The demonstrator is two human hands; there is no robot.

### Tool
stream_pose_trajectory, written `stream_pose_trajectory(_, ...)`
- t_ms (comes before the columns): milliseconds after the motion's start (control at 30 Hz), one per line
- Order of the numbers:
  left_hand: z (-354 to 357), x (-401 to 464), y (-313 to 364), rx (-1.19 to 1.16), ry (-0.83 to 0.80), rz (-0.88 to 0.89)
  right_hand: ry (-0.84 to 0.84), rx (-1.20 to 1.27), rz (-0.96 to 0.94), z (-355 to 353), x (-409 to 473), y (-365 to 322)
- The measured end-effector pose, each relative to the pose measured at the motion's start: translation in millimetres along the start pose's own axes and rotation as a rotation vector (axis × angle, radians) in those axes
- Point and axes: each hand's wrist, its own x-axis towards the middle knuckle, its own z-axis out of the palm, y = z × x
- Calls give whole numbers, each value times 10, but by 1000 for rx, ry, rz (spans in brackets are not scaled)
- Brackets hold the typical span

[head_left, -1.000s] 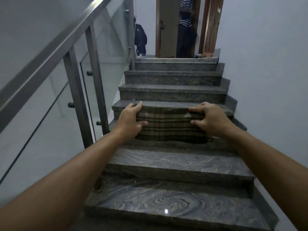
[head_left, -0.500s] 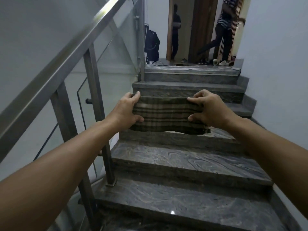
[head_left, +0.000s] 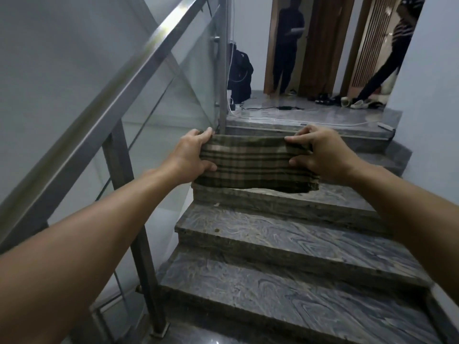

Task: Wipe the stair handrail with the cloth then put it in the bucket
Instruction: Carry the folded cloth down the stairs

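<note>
Head view: the left hand (head_left: 191, 157) and right hand (head_left: 320, 155) each pinch an end of the striped cloth (head_left: 250, 162), stretched flat in the air above the stairs (head_left: 285, 234). The handrail (head_left: 104, 117) runs just to the left, untouched. Wiping looks not yet begun; next, the cloth must go onto the rail. No bucket in sight

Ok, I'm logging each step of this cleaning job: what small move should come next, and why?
Probably swing the folded brown striped cloth left onto the brushed steel handrail. Both the left hand and the right hand hold it stretched in mid-air over the grey marble steps, apart from the rail, so wiping has not begun. No bucket is in view.
</note>
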Motion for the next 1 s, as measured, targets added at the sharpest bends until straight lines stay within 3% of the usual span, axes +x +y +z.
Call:
stream_pose_trajectory(800,-1499,3904,-189,150,51,7,-3,63,-26,-729,4145,549)
stream_pose_trajectory(1000,-1668,4677,-159,202,110,-58,13,106,-87,-785,5080,852)
